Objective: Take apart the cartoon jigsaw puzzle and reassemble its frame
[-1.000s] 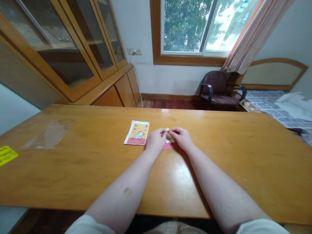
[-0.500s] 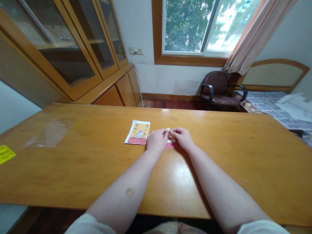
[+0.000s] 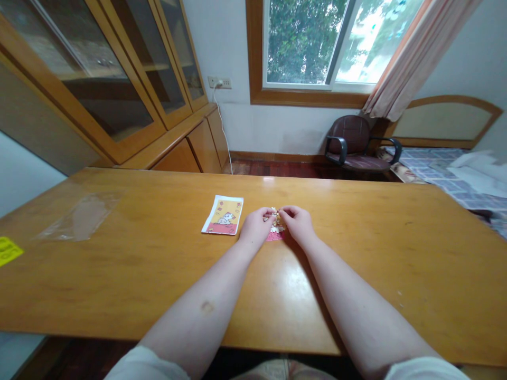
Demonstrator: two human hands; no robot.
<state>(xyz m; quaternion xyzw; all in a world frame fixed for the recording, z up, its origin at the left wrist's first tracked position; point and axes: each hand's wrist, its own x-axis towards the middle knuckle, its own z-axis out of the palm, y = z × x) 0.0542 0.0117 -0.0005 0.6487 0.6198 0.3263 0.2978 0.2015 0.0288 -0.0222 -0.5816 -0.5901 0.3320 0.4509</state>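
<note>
Between my hands lies a small heap of jigsaw pieces [image 3: 278, 224], white, yellow and brownish, on the table. A pink strip of joined pieces [image 3: 274, 237] lies just below the heap. My left hand [image 3: 256, 224] is at the heap's left side, thumb and fingertips closed together; what they hold is too small to make out. At the right, my right hand [image 3: 297, 221] pinches a tiny reddish jigsaw piece over the heap's far edge. Left of my left hand lies a picture card [image 3: 224, 215] with a white bird on yellow and pink.
The wooden table [image 3: 158, 274] carries a clear plastic bag [image 3: 85, 216] and a yellow label [image 3: 9, 251] at the left. Beyond it stand a glass-door cabinet [image 3: 158, 124], an armchair [image 3: 352, 142] and a bed [image 3: 443, 169].
My hands have parted slightly at the fingertips, the left one lower and more turned, so more of the heap shows. The card stays in place.
</note>
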